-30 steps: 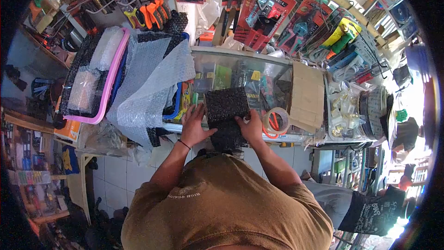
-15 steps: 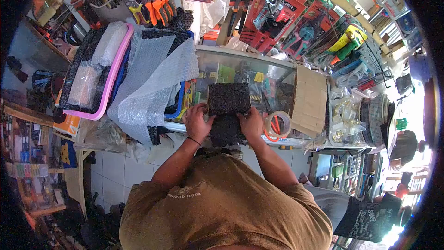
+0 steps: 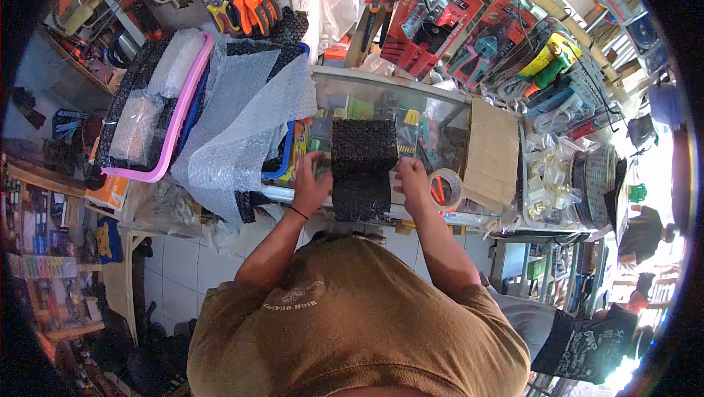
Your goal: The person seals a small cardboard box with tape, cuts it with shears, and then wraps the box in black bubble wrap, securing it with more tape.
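A block-shaped package wrapped in black bubble wrap [image 3: 364, 149] sits on the glass counter. A loose flap of the black bubble wrap [image 3: 361, 197] hangs toward me over the counter's front edge. My left hand [image 3: 312, 184] is just left of the package, open, its thumb and fingers apart. On the other side, my right hand [image 3: 413, 183] is close to the package's right edge with its fingers loosely bent, and I see nothing held in it. A roll of clear tape [image 3: 456, 193] lies right beside that hand.
Folded cardboard [image 3: 493, 155] lies on the glass counter [image 3: 433, 103] to the right. Clear bubble wrap [image 3: 246, 125] drapes over a blue tray [image 3: 287, 158] at left, beside a pink tray [image 3: 170, 151]. Packaged tools [image 3: 433, 19] hang behind. Another person [image 3: 587, 342] is at lower right.
Both hands have let go of the package's near corners and moved slightly outward. The package has shifted a little away from me, and more of the flap lies flat and visible.
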